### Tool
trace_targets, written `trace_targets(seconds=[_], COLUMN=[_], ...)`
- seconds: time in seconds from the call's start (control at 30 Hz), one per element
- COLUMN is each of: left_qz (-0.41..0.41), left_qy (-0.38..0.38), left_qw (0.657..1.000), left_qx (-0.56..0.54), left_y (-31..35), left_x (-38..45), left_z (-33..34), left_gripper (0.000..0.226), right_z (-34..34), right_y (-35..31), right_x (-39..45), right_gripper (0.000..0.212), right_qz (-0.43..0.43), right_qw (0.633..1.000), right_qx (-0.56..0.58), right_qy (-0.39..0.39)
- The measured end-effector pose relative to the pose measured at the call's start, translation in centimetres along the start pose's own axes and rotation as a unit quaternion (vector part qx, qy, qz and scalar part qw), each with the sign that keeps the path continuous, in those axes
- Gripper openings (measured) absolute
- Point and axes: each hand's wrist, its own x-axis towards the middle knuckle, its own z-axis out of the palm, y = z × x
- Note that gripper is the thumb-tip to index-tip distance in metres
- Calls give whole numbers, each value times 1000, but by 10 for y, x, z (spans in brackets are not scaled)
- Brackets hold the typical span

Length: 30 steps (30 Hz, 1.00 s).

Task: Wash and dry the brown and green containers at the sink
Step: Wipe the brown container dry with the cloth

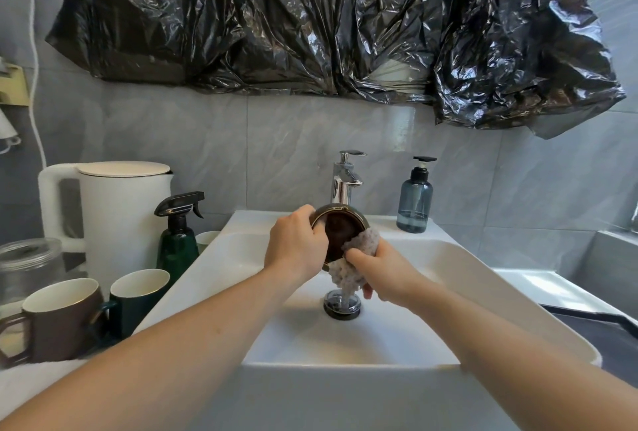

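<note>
— Two mugs at the lower left of the frame, is that right?

— Yes: a brown mug (pixel 58 318) nearest the edge, a dark green mug (pixel 138 297) just to its right, both upright on the table (pixel 31 382). Behind them stand a glass jar (pixel 29 263), a white kettle (pixel 110 209) and a dark green spray bottle (pixel 177 239).

— And at the centre?

— Over the white sink (pixel 431 268), below the chrome tap (pixel 345 177), the left hand (pixel 295 246) grips a brown container (pixel 340 234) by its left rim, fingers curled round the edge, its opening tilted towards the camera.

— What about the other hand?

— The right hand (pixel 383 275) sits just right of it, fingers closed on a pale sponge cloth (pixel 355 258) pressed against the container's lower right rim (a tail of the cloth hangs down towards the drain (pixel 341 306)).

— Anything further right?

— A blue-grey pump bottle (pixel 414 203) on the sink's back ledge. Across the top of the frame, black plastic sheeting (pixel 328 16) hangs on the tiled wall.
</note>
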Motion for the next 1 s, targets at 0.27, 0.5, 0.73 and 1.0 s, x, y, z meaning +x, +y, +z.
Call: trace_targets(seconds=[0.27,0.5,0.73,1.0], left_qz=[56,86,83,55], left_qy=[-56,-99,-59,-49], left_qw=[997,991,994,996], left_qx=[-10,14,26,41], left_y=[7,3,4,7], left_x=[-5,-9,-6,-4], left_z=[6,4,0,3], left_gripper=[25,17,16,23], right_z=[-5,-2,-4,-3], right_y=[10,9,5,4], right_x=[7,4,3,6], right_gripper=[14,51,53,30], right_qz=[-41,-19,-33,-36], right_qw=[984,983,982,982], right_qx=[-64,-118,-124,-122], right_qy=[160,141,136,142])
